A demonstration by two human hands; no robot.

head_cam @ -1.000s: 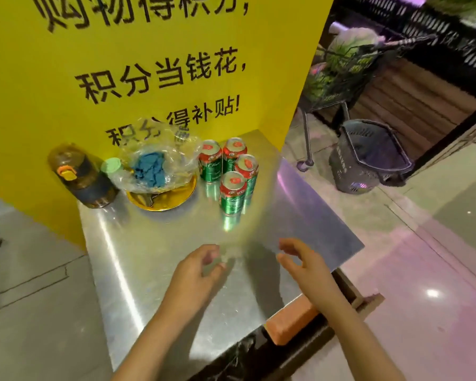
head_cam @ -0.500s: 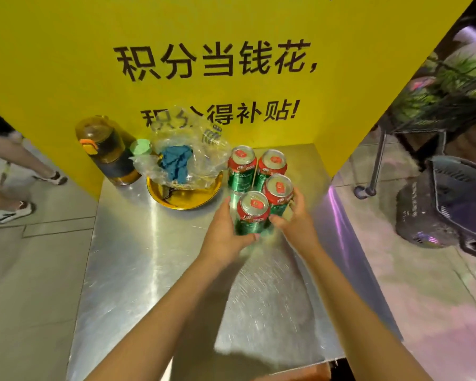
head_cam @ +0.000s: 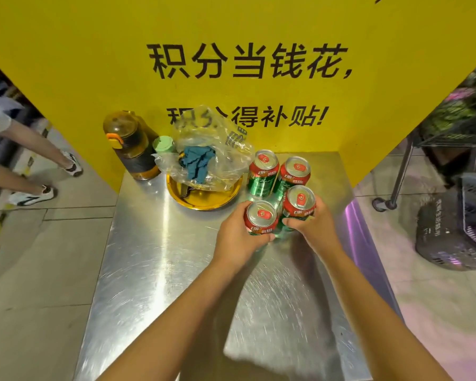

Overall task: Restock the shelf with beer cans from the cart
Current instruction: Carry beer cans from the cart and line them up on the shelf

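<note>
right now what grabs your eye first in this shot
Four red-and-green beer cans cluster on a steel table, the left hand and right hand each gripping a near one. Behind looms a bright yellow sign with black Chinese lettering, a gold tray beside the cans.

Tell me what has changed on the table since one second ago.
Both hands went forward from the near table edge to the cans. The left hand now grips the near left can; the right hand grips the near right can. The two far cans, bottle and yellow dish stayed put.
</note>
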